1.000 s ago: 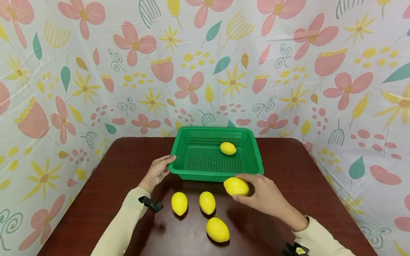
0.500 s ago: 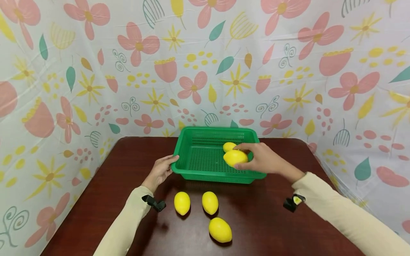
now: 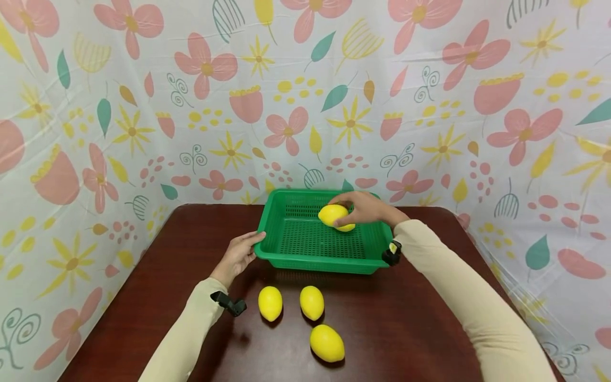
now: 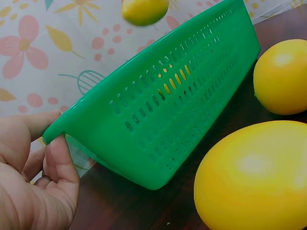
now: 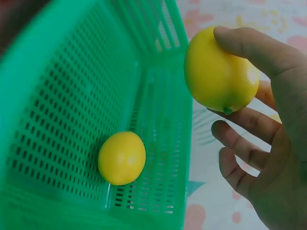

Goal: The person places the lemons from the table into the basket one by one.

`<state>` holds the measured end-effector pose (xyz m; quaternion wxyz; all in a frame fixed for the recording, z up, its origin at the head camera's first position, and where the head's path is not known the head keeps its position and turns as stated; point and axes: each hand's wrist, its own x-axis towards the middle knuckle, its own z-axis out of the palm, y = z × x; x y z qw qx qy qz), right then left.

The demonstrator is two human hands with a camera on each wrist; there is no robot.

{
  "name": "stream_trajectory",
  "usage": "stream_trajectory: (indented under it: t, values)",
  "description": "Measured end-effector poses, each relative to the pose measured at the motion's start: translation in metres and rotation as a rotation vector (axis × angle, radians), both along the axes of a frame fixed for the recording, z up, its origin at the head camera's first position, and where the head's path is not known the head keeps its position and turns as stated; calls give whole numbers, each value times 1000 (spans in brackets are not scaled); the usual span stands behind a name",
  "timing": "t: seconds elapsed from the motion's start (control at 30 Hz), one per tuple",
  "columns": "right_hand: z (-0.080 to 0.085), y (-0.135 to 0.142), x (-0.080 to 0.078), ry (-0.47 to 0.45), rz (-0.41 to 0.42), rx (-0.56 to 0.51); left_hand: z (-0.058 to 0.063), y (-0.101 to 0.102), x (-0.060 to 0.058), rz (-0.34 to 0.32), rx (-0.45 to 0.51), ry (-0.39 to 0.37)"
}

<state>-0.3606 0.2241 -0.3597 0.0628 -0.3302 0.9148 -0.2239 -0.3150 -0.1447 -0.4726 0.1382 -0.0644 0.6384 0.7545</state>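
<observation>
- Yellow and smooth-skinned, the held lemon [image 3: 329,214] hangs over the basket's far right part; we judge it light, firm and slightly slippery, not fragile.
- We would take it round its plump middle, clear of the tapered tips; the right hand [image 3: 360,208] pinches it between thumb and fingers, the lower fingers loosely curled.
- Below it, apart in the right wrist view, the inside lemon [image 5: 122,158] rests on the basket floor.
- Green and perforated, the basket [image 3: 310,263] looks to us like light, slightly flexible plastic, best held by its turned-out rim; the left hand [image 3: 237,254] pinches that rim at the left.
- Nearer to us on the bench [image 3: 406,318] lie the left lemon [image 3: 270,304], the middle lemon [image 3: 312,303] and, nearest and a little right, the near lemon [image 3: 326,343], none touching.
- We count five lemons: one held, one inside, three on the bench; also one basket and two hands.
- Beyond the bench, we see one flowered curtain backdrop [image 3: 286,69].
</observation>
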Motion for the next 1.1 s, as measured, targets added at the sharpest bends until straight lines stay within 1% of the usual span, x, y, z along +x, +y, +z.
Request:
stream_trajectory:
  t: [0.1,0.27,0.5,0.63,0.8,1.03,1.1]
  values:
    - [-5,-6,-17,-42,-26,6,1,0,0,10,-11,-4]
    - [-21,-15,-40,-68,-78,7,1,1,2,15,-3,-10]
    - [-44,-22,-60,-77,-177,-17,-2,1,0,10,13,-9]
    - [-54,-29,-67,-96,-221,-39,-2,1,0,14,17,2]
    - [-68,-35,-69,-103,-266,-16,-1,1,2,10,17,4]
    - [-87,-41,-76,-113,-260,-33,-1,1,2,9,23,8]
    - [-90,-43,-78,-105,-267,-14,-1,1,1,8,24,7]
